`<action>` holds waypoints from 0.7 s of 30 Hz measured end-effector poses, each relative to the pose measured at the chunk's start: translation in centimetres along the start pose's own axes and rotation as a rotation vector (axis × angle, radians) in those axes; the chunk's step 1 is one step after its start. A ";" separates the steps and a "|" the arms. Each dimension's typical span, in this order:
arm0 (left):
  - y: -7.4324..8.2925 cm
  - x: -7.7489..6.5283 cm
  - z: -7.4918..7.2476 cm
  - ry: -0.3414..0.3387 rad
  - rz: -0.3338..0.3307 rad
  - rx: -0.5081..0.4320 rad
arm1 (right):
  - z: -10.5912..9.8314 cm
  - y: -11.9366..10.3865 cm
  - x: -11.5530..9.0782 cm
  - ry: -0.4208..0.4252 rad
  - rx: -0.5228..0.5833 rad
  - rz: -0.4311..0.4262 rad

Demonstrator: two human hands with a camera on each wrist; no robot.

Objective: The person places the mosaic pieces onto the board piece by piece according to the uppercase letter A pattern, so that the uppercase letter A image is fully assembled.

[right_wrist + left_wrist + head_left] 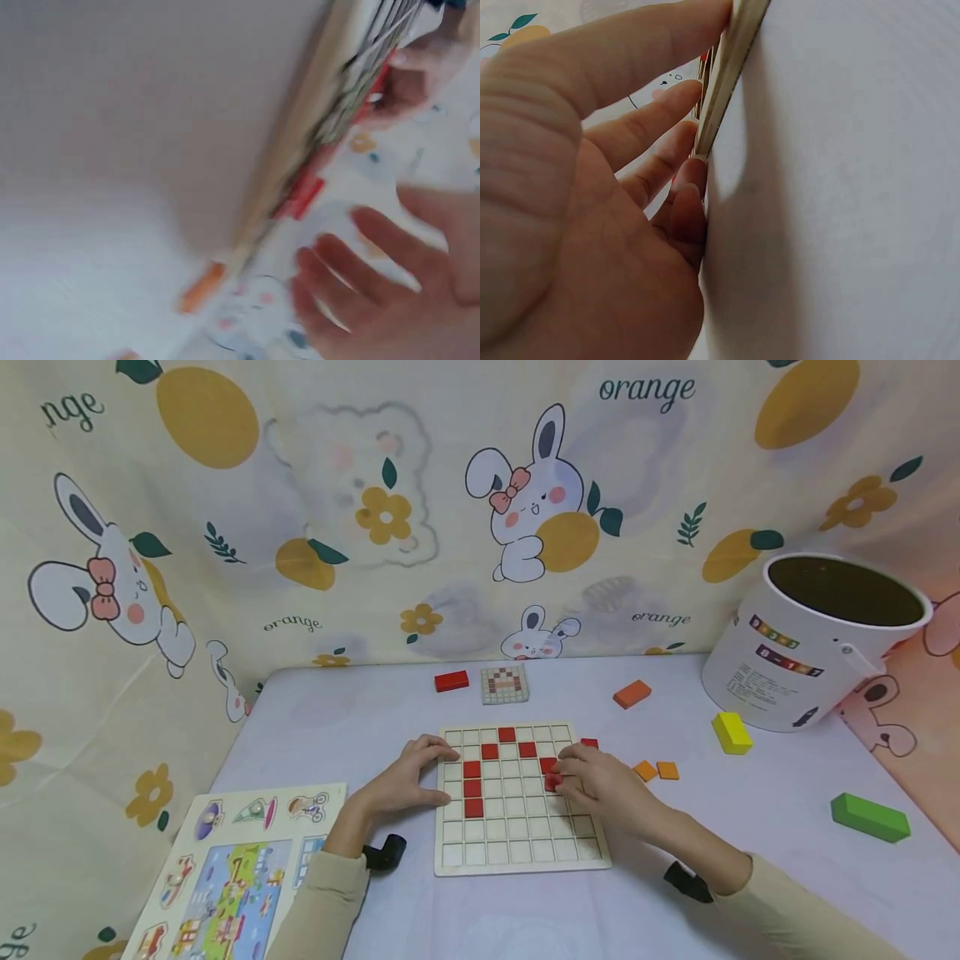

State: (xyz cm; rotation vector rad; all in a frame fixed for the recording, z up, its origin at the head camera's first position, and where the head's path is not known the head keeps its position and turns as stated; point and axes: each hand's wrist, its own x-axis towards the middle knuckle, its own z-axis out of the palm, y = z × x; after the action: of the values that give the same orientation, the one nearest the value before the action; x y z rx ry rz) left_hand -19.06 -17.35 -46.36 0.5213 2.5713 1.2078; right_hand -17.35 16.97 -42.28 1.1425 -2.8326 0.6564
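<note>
A pale grid board [517, 852] lies on the table with several square red tiles [472, 786] forming an arch on it. My left hand [397, 781] rests at the board's left edge, thumb and fingers spread along its rim; in the left wrist view the fingertips [694, 94] touch that edge. Over the right side of the board, my right hand [607, 785] has its fingertips right at a red tile [552, 782]. The right wrist view is blurred; the fingers [349, 259] look loosely spread there, beside a red tile [304, 196] near the board's edge.
Behind the board are a red block [452, 681] and a small pattern card [505, 685]. Orange tiles [667, 770], an orange block [632, 694], a yellow block [732, 732], a green block [870, 817] and a white bucket [795, 652] stand right. A picture board [187, 877] lies left.
</note>
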 end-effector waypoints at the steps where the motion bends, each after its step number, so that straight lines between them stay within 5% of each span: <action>1: 0.0 0.0 0.0 0.001 0.000 0.002 | -0.2 -0.5 -0.5 -0.054 -0.044 -0.021; 6: 0.0 0.0 0.0 0.001 -0.004 -0.005 | -0.1 -2.2 -2.4 -0.300 -0.038 -0.019; 21: 0.0 -0.1 0.0 -0.001 -0.021 -0.006 | 0.6 -1.5 -2.3 -0.327 0.053 0.025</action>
State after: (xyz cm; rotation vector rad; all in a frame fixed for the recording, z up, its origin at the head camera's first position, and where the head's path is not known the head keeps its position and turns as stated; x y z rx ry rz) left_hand -19.00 -17.38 -46.40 0.4925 2.5652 1.2077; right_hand -14.58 17.28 -42.59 1.3371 -3.1177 0.5992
